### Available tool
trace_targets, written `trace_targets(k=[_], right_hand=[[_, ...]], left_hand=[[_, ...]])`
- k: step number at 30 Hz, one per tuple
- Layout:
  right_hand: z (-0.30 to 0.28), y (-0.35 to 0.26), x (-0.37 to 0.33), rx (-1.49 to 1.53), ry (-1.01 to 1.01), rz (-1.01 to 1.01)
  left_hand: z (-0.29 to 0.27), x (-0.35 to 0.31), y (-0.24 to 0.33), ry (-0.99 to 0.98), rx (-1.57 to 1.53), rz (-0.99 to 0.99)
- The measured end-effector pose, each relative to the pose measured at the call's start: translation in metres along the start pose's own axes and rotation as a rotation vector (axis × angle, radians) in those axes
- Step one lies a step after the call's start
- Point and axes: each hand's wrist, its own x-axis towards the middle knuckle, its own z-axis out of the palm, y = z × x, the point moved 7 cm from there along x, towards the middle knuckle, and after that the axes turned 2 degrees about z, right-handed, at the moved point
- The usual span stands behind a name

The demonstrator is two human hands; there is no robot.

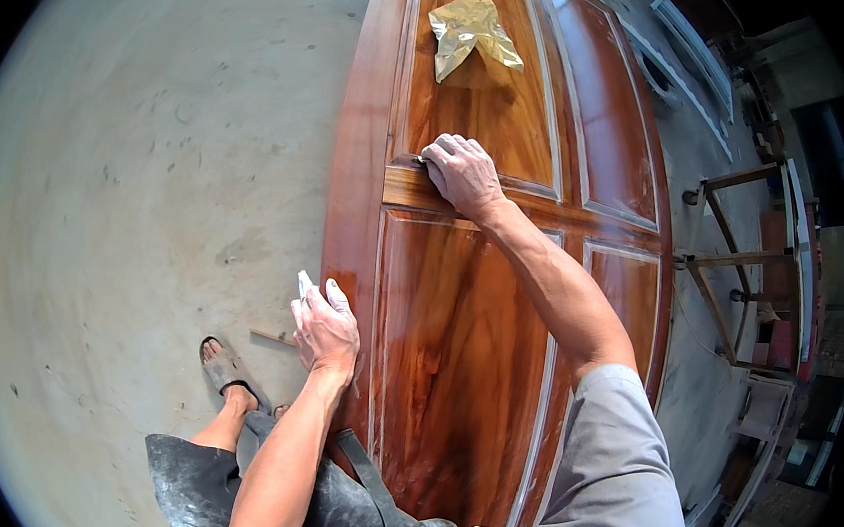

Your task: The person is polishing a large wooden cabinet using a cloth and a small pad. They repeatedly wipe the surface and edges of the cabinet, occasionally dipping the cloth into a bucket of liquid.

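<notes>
A glossy reddish-brown panelled wooden door lies in front of me, with whitish residue along the edges of its panels. My right hand is closed at the moulding below the far left panel. A small dark edge of something shows at its fingertips, mostly hidden by the fingers. By the door's left edge is my left hand, its fingers curled together and dusted white. Something white sticks up at its fingertips, too unclear to name. A crumpled gold foil sheet rests on the far left panel.
Grey concrete floor spreads to the left, with a thin wooden stick near my sandalled foot. Right of the door stands a wooden frame stand. Pale frames lie at the far right, and clutter lines the right side.
</notes>
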Motion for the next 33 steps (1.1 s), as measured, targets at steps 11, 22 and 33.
trace_targets(k=[11,22,33], right_hand=[[-0.002,0.04,0.042,0.421,-0.078,0.696],[0.041,0.022,0.024,0.456,-0.105,0.949],[0.049,0.077,0.075,0.285,-0.137,0.986]], left_hand=[[0.002,-0.002,0.005,0.103,0.038,0.044],[-0.005,-0.002,0.009,0.126,0.013,0.067],[-0.005,0.0,0.019,0.117,0.009,0.091]])
